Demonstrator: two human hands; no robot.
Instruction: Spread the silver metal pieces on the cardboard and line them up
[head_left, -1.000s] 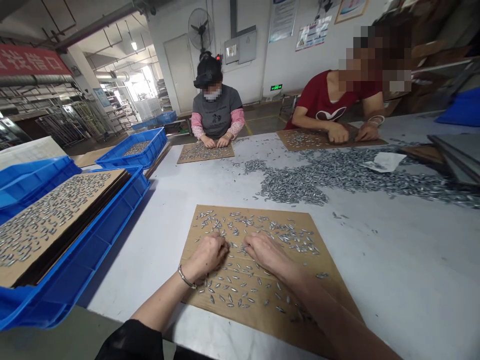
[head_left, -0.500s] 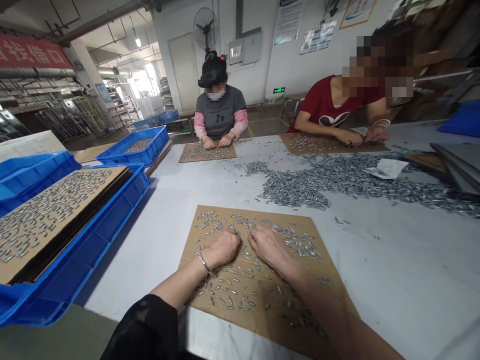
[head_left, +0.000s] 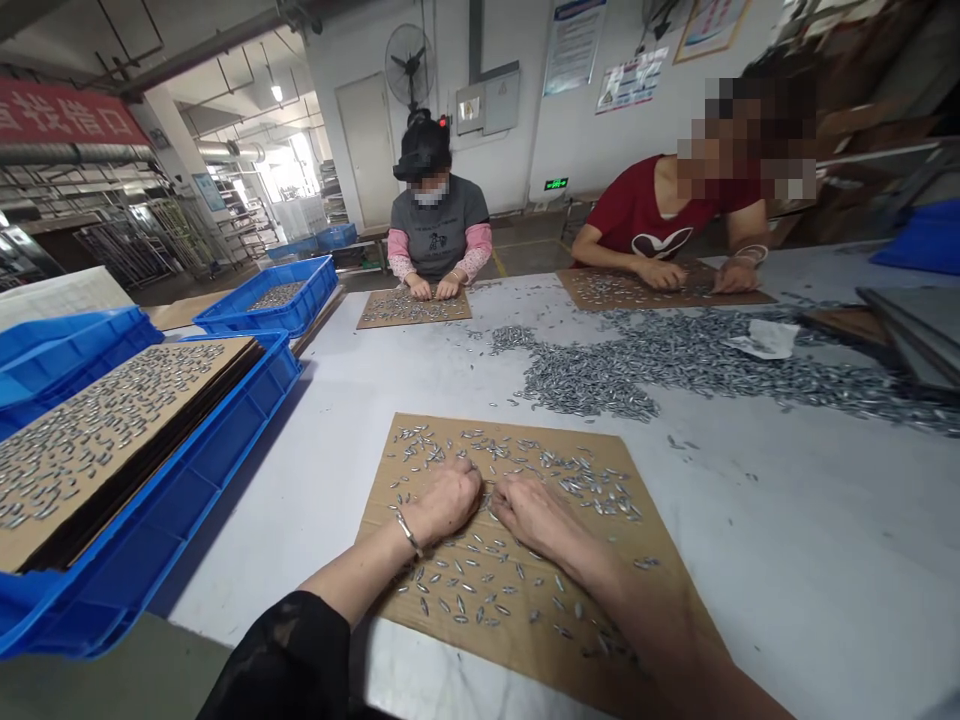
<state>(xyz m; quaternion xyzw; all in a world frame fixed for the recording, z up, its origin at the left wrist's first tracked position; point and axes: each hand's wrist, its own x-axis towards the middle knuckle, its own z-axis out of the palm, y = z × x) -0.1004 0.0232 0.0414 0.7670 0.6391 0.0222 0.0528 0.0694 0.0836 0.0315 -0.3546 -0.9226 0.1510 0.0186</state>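
Observation:
A brown cardboard sheet lies on the white table in front of me, scattered with small, silvery, spindle-shaped metal pieces. My left hand, with a bracelet at the wrist, rests over the middle of the sheet, its fingers curled in. Close on its right, my right hand is bent the same way, knuckles up. A narrow gap parts the two hands. Both sets of fingertips are tucked under and hidden, so what they pinch does not show. Denser clusters of pieces lie beyond my right hand.
A large heap of the metal pieces spreads across the table beyond the sheet. At left, a blue crate holds stacked cardboard sheets covered in pieces. Two co-workers sit opposite, hands on their own cardboard sheets. A white scrap lies on the heap.
My right hand has drawn slightly back towards me and left. My left hand has barely shifted. The hands of the co-worker in red have moved farther apart.

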